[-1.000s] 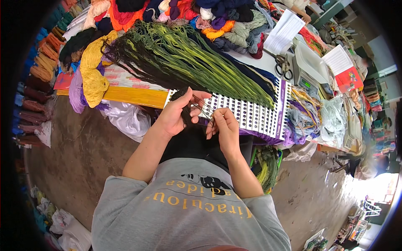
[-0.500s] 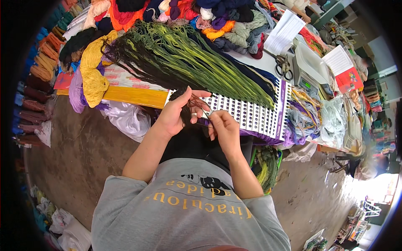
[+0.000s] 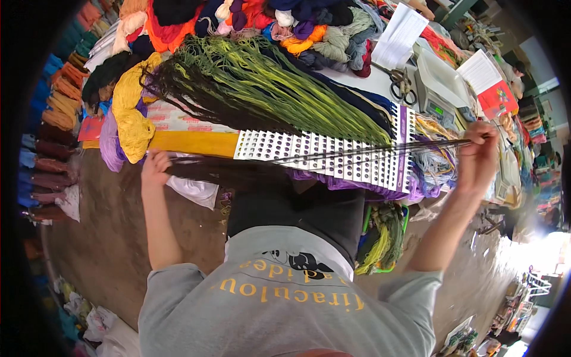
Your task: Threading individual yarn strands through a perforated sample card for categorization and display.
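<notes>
My left hand grips a bundle of dark brown thread beside the yellow table edge. A few strands run taut from it to my right hand, whose fingers are pinched on their ends, far out to the right. The strands cross over white punched cards lined up along the near edge of the table. On the cards lie long threads in shades of green, looped at their right ends, with black and navy threads alongside.
A yellow skein hangs over the table's left edge. Behind lie many coloured skeins. Scissors, a scale and papers stand at the back right. A green basket of yarn sits beside my right leg.
My hands were close together at the dark thread; now they are wide apart. The left has moved left with the bundle, the right far right, drawing strands out straight.
</notes>
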